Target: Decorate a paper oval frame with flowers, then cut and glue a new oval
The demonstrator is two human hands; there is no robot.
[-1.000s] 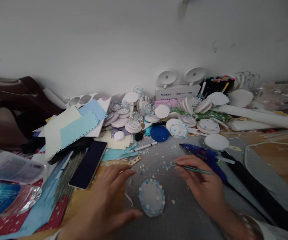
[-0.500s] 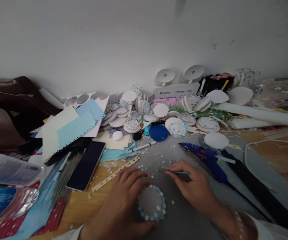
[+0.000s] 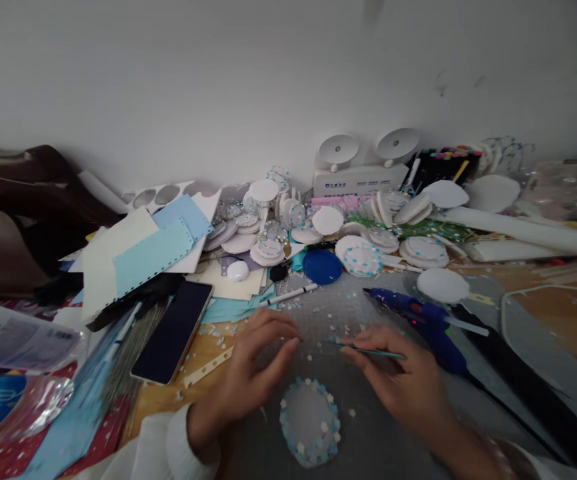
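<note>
In the lower middle lies a round white disc [image 3: 310, 417] edged with small blue and white stars, flat on the grey cutting mat [image 3: 373, 440]. My left hand [image 3: 258, 363] hovers up and left of the disc, its fingers curved and thumb apart, with nothing seen in them. Slim teal-grey tweezers [image 3: 375, 352] are pinched in my right hand [image 3: 408, 380], pointing left over the mat. Tiny loose stars [image 3: 309, 358] are scattered on the mat near the tweezers' tip. Whether the tips hold a star is too blurred to tell.
A blue glue gun [image 3: 425, 320] lies to the right with its cord. At left are a phone [image 3: 173, 333], paper sheets [image 3: 153, 253] and a punched paper strip [image 3: 208, 367]. Behind stand piled white discs [image 3: 268, 227], a blue lid [image 3: 322, 265] and a twin-lamp box [image 3: 361, 180].
My left hand has let go of the star-edged disc and lifted up and away, uncovering it. My right hand with the tweezers sits slightly farther right and lower, as the view has shifted a little.
</note>
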